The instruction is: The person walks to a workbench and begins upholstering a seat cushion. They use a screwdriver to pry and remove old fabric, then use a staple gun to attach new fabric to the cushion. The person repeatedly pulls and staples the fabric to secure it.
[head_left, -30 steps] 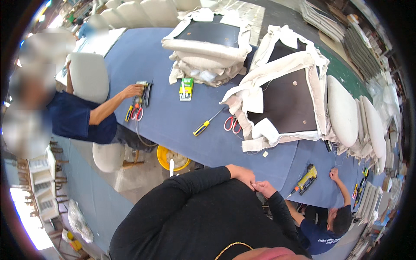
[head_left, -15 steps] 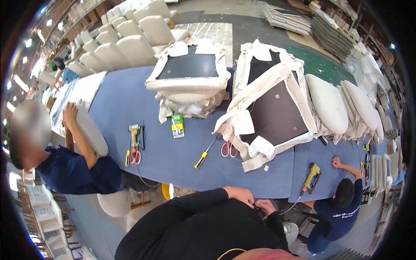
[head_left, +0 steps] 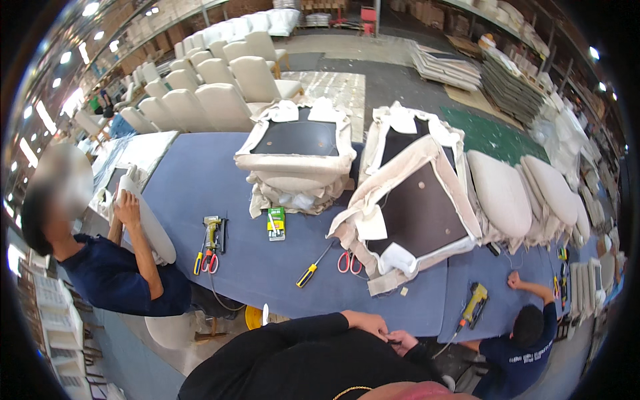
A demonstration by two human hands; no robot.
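My left hand [head_left: 369, 325] and my right hand [head_left: 403, 342] are close together in front of my body, at the near edge of the blue-covered table [head_left: 280, 293]. The fingers of both are closed around something small and dark that I cannot make out. Beyond them on the table lies a chair seat [head_left: 420, 207], underside up, with beige fabric folded round a dark panel and white wadding at its corners. Red-handled scissors [head_left: 349, 263] and a yellow-handled screwdriver [head_left: 308, 275] rest to its left, both apart from my hands.
Two nail guns [head_left: 212, 237] [head_left: 475, 305] with hoses lie left and right, near a green box [head_left: 276, 223]. Another upturned seat stack [head_left: 293, 163] stands farther back, padded seats [head_left: 500, 193] right. Co-workers sit on both sides; the left one grips a pad [head_left: 150, 223].
The whole view has tilted upward, so the table sits lower in it. My hands stay together at the table edge. The left co-worker's hand and pad have shifted a little.
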